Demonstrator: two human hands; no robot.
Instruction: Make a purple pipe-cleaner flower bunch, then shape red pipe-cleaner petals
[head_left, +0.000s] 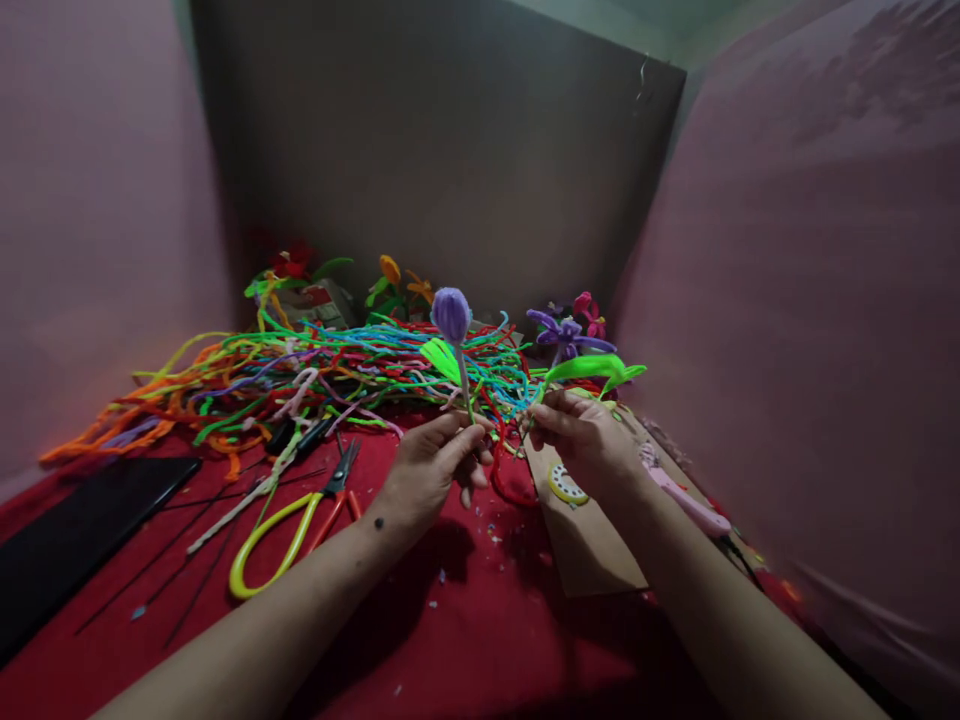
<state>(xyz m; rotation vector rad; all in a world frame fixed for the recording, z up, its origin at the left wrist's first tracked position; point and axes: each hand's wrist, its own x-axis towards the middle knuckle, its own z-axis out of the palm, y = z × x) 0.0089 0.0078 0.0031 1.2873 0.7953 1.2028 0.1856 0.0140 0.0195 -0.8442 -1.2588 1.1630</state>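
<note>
My left hand [433, 462] pinches the thin stem of a purple pipe-cleaner bud [451, 314], holding it upright with a green leaf partway up the stem. Just to its right, my right hand [585, 438] is closed on a bright green pipe cleaner [592, 369] bent into a leaf shape. Both hands hover over the red cloth [465, 620], close together, in front of a big heap of coloured pipe cleaners [315, 375].
Yellow-handled scissors [296, 530] and thin dark wires lie left of my left hand. A black flat slab [75, 535] sits at far left. Brown paper [592, 550] and a pink tool [686, 500] lie under my right arm. Finished pipe-cleaner flowers [566, 330] stand at the back wall.
</note>
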